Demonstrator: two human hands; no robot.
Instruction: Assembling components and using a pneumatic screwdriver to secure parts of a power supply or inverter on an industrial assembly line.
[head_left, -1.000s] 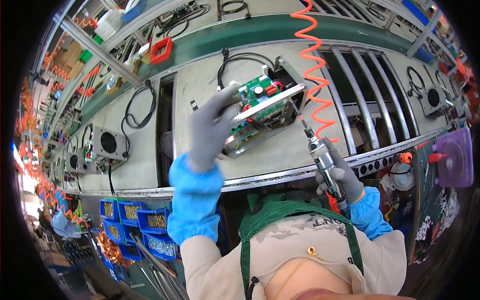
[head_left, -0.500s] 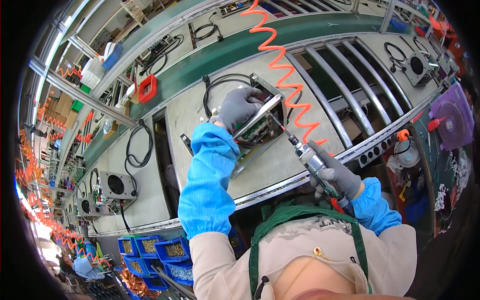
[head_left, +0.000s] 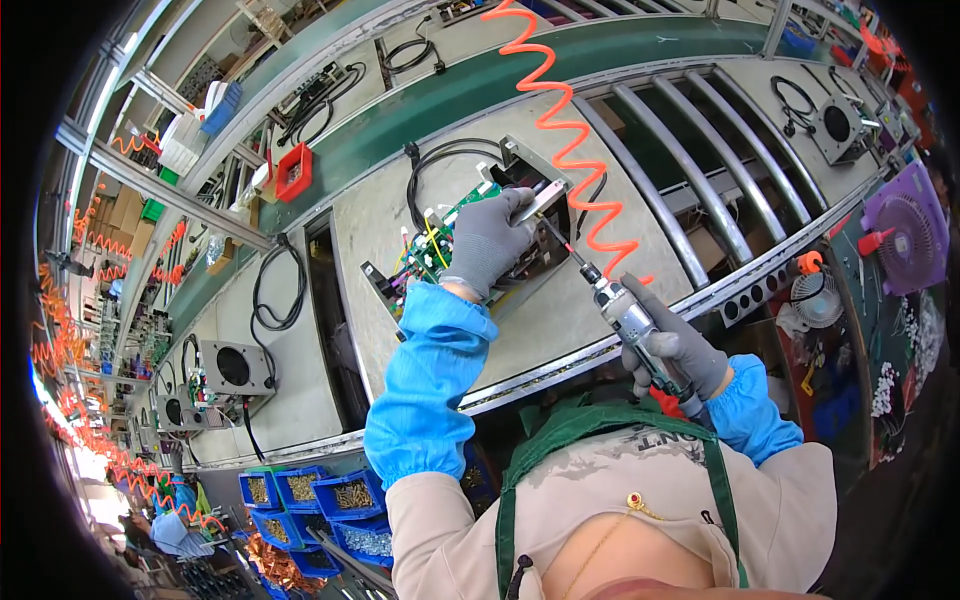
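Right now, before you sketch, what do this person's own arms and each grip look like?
The left grip and right grip wear grey gloves. Bright blue, crinkled oversleeves come next, gathered at their ends, then beige sleeves above.

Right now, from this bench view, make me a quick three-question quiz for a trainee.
1. Which hand holds the power screwdriver?
2. True or false: in the picture, the red bin is left of the orange coiled hose.
3. What does the left hand grip? a) a blue bin b) the silver metal bar c) the green apron

Key: 1. the right hand; 2. true; 3. b
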